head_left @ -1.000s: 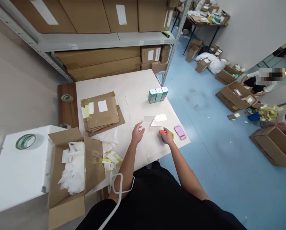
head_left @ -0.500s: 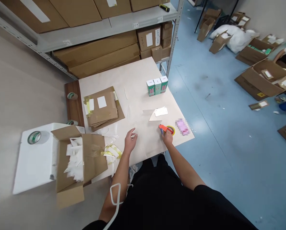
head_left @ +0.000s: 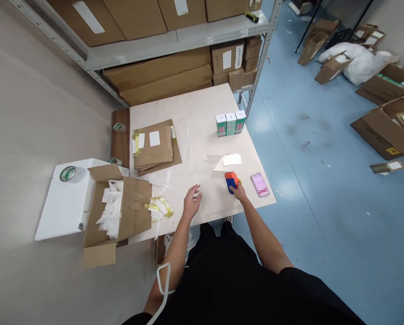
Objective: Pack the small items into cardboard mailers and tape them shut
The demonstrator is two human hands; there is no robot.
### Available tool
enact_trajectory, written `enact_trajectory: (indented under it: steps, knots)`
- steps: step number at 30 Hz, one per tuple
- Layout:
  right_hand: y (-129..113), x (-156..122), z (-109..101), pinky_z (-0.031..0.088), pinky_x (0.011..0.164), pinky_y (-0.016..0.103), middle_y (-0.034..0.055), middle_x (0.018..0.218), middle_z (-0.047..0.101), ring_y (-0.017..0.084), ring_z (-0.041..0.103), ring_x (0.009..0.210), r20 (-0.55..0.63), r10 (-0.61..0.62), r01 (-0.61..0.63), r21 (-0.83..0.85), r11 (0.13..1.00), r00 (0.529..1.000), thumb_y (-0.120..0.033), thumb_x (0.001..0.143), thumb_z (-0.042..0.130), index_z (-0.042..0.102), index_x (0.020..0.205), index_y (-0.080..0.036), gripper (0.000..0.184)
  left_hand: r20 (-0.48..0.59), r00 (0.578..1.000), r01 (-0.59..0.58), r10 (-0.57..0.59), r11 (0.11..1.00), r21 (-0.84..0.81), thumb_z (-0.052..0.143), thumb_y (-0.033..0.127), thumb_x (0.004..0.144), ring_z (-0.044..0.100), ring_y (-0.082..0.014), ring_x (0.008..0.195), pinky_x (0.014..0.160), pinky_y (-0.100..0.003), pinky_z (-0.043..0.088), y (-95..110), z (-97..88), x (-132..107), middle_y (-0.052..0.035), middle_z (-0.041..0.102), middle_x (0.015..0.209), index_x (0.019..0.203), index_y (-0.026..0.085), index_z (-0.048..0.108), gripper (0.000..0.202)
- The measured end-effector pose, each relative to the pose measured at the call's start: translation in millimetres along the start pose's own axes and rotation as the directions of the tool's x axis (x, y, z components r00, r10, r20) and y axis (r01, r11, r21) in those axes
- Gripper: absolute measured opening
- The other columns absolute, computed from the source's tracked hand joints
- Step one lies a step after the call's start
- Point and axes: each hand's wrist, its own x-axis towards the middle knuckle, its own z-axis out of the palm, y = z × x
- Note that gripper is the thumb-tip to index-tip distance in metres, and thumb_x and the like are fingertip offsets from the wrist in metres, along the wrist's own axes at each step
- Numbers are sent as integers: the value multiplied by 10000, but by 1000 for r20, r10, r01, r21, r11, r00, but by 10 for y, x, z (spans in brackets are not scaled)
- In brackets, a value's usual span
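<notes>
My right hand (head_left: 238, 192) is closed around an orange and blue tape dispenser (head_left: 232, 180) near the front right of the table; a bit of yellow shows behind it. My left hand (head_left: 191, 201) hovers at the table's front edge, holding nothing, its fingers apart and slightly curled. Beyond the dispenser lies a stack of white cards (head_left: 232, 159) beside a thin pale sheet (head_left: 218, 165). To the right of my right hand sits a pink, pixelated item (head_left: 260, 185). Three green and white small boxes (head_left: 230, 123) stand side by side farther back.
Flattened cardboard (head_left: 154, 151) is stacked on the table's left. An open carton (head_left: 134, 205) of white scraps stands at the front left, with crumpled tape scraps (head_left: 160, 206) beside it. A metal shelf (head_left: 188, 39) with cartons borders the back. Tape rolls (head_left: 67, 174) lie left.
My right hand has turned the tape dispenser, so its blue side now shows. My left hand stays open over the front edge. The camera view has shifted left.
</notes>
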Motion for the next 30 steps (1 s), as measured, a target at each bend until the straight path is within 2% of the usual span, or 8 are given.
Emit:
enact_trajectory:
  steps: [2, 4, 6, 13, 17, 20, 23, 30]
  knots:
    - [-195, -109, 9, 578, 850, 419, 88, 1119, 750, 260, 708, 957, 135, -8, -19, 196, 980, 991, -498, 796, 725, 662, 1075, -211, 406, -7, 1000, -17, 17, 1000, -15, 602, 378, 960, 693, -215, 1110, 860, -364, 611, 65, 12, 32, -112, 601, 1443, 1317, 269, 674, 380]
    - [-450, -233, 41, 576, 912, 456, 99, 1135, 757, 278, 720, 1027, 279, -117, -10, 415, 910, 953, -509, 805, 750, 642, 1192, -208, 502, -13, 999, -45, 45, 999, -30, 609, 382, 960, 693, -214, 1106, 866, -364, 607, 149, -20, 97, -113, 602, 1441, 1313, 269, 679, 377]
    - [-736, -354, 82, 566, 954, 485, 108, 1167, 752, 289, 727, 1059, 352, -240, 22, 524, 851, 905, -520, 822, 762, 622, 1257, -213, 551, -35, 997, -77, 76, 996, -43, 619, 374, 956, 688, -219, 1126, 874, -362, 603, 269, -109, 185, -115, 601, 1442, 1311, 268, 683, 376]
    - [-1567, -643, 295, 572, 945, 447, 86, 1241, 707, 271, 675, 1087, 450, -440, 204, 481, 853, 777, -512, 801, 816, 613, 1325, -245, 621, -223, 961, -183, 164, 981, -67, 627, 355, 959, 650, -249, 1235, 924, -376, 593, 844, -785, 449, -97, 646, 1423, 1265, 267, 729, 335]
    - [-1880, -768, 514, 576, 882, 412, 61, 1157, 712, 254, 662, 1018, 550, -501, 262, 457, 850, 668, -490, 801, 826, 657, 1272, -239, 560, -130, 981, -154, 145, 986, -62, 658, 433, 933, 703, -275, 1139, 944, -403, 585, 1035, -1246, 502, -100, 771, 1198, 1143, 221, 793, 328]
    - [-2093, -889, 701, 572, 845, 399, 49, 1088, 716, 242, 659, 950, 595, -515, 303, 425, 853, 617, -476, 800, 832, 683, 1235, -228, 522, 2, 989, -145, 146, 988, -61, 710, 455, 864, 746, -266, 966, 881, -380, 593, 1058, -1593, 474, -75, 812, 997, 939, 206, 823, 284]
    - [-2279, -1016, 903, 567, 828, 382, 42, 1075, 714, 238, 654, 940, 616, -525, 332, 408, 850, 587, -475, 803, 832, 683, 1249, -234, 529, 27, 986, -164, 166, 985, -54, 698, 462, 845, 742, -241, 837, 777, -341, 586, 987, -1901, 397, -42, 802, 850, 800, 207, 804, 279]
    - [-2548, -1213, 1412, 532, 785, 337, 23, 973, 688, 201, 628, 862, 650, -516, 391, 343, 854, 558, -529, 852, 779, 669, 1150, -219, 444, -257, 936, -255, 242, 967, -16, 619, 384, 913, 702, -207, 794, 759, -323, 558, 730, -2416, 285, -32, 772, 827, 789, 213, 768, 259]
